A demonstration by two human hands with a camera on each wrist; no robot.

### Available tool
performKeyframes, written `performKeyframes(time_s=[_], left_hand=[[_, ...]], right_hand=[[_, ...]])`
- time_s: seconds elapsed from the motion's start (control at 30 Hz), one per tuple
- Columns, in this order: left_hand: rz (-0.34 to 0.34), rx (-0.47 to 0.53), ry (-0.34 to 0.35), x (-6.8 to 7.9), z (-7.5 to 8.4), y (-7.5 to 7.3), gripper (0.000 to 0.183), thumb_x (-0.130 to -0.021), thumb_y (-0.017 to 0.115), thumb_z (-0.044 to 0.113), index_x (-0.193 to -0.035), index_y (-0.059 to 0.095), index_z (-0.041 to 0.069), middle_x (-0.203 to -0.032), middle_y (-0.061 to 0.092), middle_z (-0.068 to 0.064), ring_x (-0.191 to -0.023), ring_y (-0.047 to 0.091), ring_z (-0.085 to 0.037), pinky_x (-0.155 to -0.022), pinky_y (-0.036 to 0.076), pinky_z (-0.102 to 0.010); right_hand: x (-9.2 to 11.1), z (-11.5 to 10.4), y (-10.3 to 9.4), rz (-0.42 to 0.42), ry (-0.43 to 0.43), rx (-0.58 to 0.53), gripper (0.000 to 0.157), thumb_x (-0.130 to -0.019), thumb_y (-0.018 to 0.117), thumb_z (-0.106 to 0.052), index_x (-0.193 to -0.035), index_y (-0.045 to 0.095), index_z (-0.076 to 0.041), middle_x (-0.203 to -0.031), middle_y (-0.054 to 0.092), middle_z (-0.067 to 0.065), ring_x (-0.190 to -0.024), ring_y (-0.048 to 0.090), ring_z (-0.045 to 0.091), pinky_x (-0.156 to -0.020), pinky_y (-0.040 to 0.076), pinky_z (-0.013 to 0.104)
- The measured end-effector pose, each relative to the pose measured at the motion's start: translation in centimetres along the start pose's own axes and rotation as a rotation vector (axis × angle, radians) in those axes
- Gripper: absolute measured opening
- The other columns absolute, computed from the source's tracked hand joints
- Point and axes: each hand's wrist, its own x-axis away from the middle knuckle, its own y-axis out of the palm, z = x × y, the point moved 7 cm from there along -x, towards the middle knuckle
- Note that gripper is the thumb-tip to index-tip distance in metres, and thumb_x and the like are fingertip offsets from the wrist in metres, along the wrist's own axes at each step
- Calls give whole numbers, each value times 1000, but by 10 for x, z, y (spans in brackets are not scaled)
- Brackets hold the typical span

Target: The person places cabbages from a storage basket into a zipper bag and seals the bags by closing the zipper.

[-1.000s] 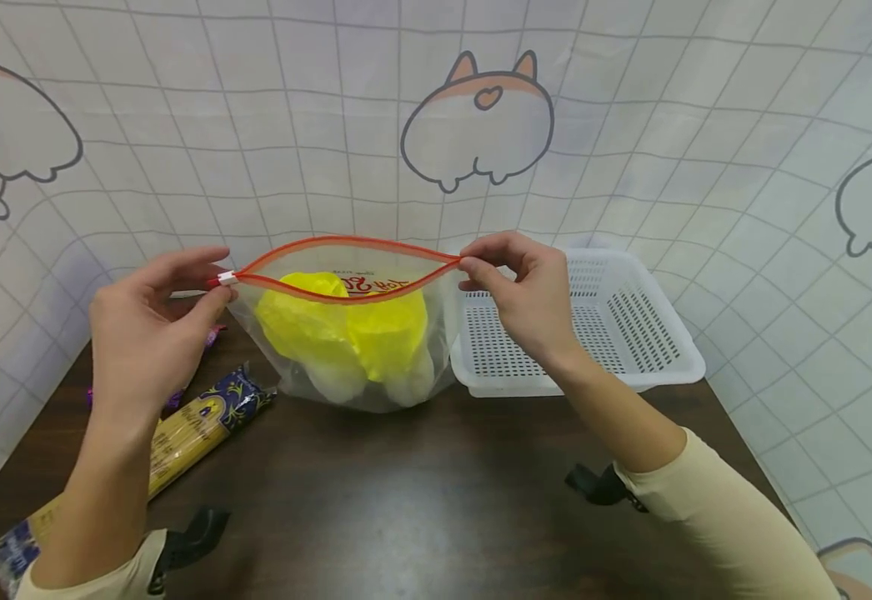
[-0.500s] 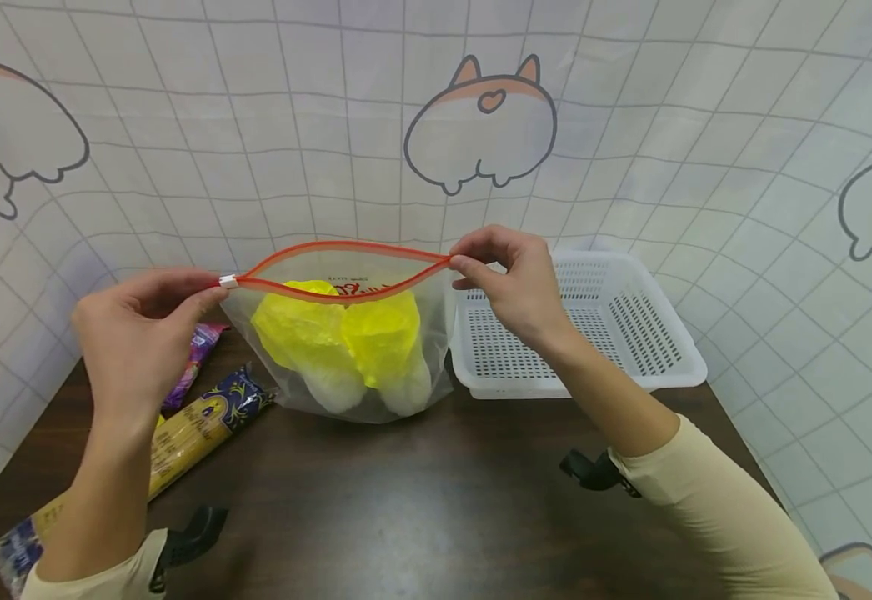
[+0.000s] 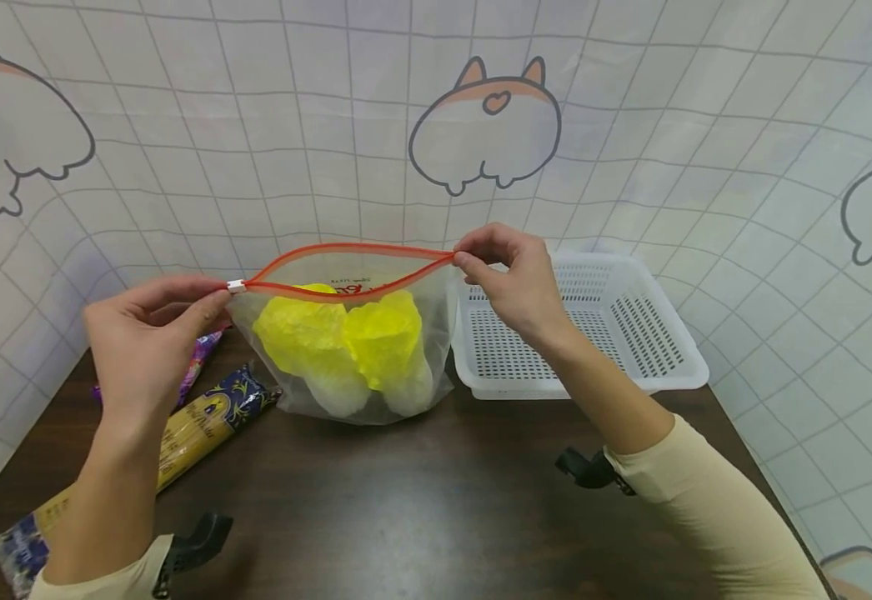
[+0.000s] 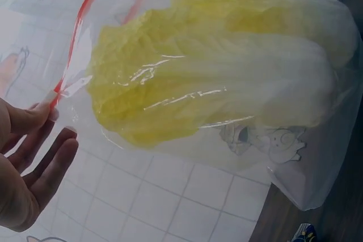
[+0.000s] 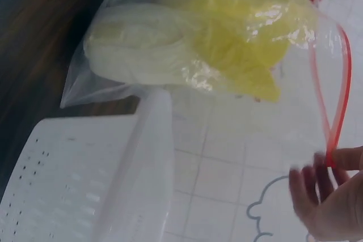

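A clear slider zip bag with a red zip rim hangs upright between both hands, its mouth parted. Two napa cabbages sit inside, yellow leaves up and white stems down. My left hand pinches the left end of the rim at the white slider. At the opposite corner, my right hand grips the rim's end between thumb and forefinger. In the right wrist view the right fingers pinch the red zip, with the other fingers loosely bent.
A white perforated basket stands right of the bag, behind my right forearm. On the left lie a pack of pasta and a purple packet, partly hidden by my left arm. A tiled-print curtain rises behind the dark table.
The left hand has lowered a little, and the bag's left end with it. The right hand has shifted slightly left. Both keep hold of the rim.
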Motion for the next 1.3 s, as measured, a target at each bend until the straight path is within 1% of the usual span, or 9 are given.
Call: performKeyframes(time_s=[0.13,0.23,0.33,0.47,0.6,0.8,1.03,1.17,1.3], left_hand=[[17,-14,37,4,3,1,22,-81,85,-2,-98,77,-13,-87,79,-8,-69,76,-16,-66,61,-23],[27,-59,56,6,6,2,21,-82,86,0,-98,78,-11,-86,79,-5,-68,75,-15,-65,61,-22],[27,-113,75,8,9,5,20,-82,86,1,-99,79,-8,-87,79,-3,-68,75,-14,-66,61,-22],[24,-172,83,9,11,9,19,-84,85,4,-100,80,-5,-90,79,-1,-67,75,-14,-65,61,-21],[21,-137,82,10,10,9,20,-83,86,3,-100,80,-6,-90,79,-3,-68,75,-15,-64,61,-23],[-1,-46,73,10,10,10,22,-82,86,2,-101,79,-7,-90,79,-7,-69,77,-16,-65,61,-25],[-46,-5,115,12,14,12,21,-84,84,-1,-101,78,-10,-88,79,-7,-66,76,-17,-66,61,-27],[-51,-58,131,13,16,11,19,-85,83,0,-102,79,-8,-89,80,-5,-68,76,-16,-68,61,-26],[-49,-82,133,14,16,9,19,-85,83,1,-102,79,-7,-88,80,-3,-68,77,-16,-69,61,-26]], right_hand=[[4,-14,3,36,-53,61,16,-98,68,-12,-114,73,-10,-112,74,3,-104,65,16,-98,56,34],[10,-33,9,59,-173,125,18,-96,68,-9,-113,73,-11,-113,73,0,-106,64,15,-103,54,36],[18,-54,17,75,-303,192,18,-94,70,-7,-111,75,-12,-112,73,0,-107,62,15,-101,53,37],[21,-80,37,6,-397,190,20,-92,73,-5,-112,75,-9,-113,73,3,-108,67,17,-98,55,36],[16,-100,63,-148,-408,199,21,-94,73,-7,-114,75,-8,-114,75,2,-109,68,15,-100,55,29],[1,-117,107,-378,-367,370,22,-98,70,-17,-120,75,-15,-120,75,-5,-117,65,13,-104,50,27],[-16,-127,146,-530,-363,544,26,-100,69,-21,-125,74,-14,-123,74,-4,-118,65,12,-104,47,24],[-19,-127,163,-614,-330,604,27,-102,67,-24,-125,73,-12,-123,74,-3,-116,64,12,-101,48,22],[-21,-128,173,-636,-345,642,24,-103,66,-24,-122,75,-13,-120,74,-4,-114,64,11,-99,49,23]])
